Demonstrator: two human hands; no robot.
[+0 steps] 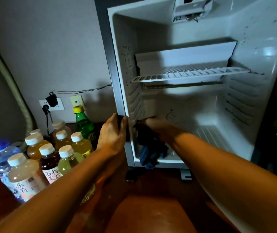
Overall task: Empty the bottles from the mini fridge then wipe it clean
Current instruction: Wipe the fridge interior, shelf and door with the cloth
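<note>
The mini fridge point(117, 68) stands open, with no bottles inside and a white wire shelf point(189, 74) across its middle. My left hand point(113, 133) grips the fridge's left front edge low down. My right hand point(157, 126) holds a dark blue cloth point(151, 152) against the lower left inner wall; the cloth hangs down over the bottom lip. Several bottles point(48, 158) with white caps stand grouped on the floor left of the fridge, with a green bottle point(84, 123) behind them and a blue-capped water bottle point(0, 158) at the far left.
A wall socket point(57, 105) with a black adapter and cable sits behind the bottles. A pale hose point(17, 91) runs down the wall at left. The fridge stands on small feet on a reddish-brown surface point(159, 185). A control box point(191, 9) hangs at the fridge's top.
</note>
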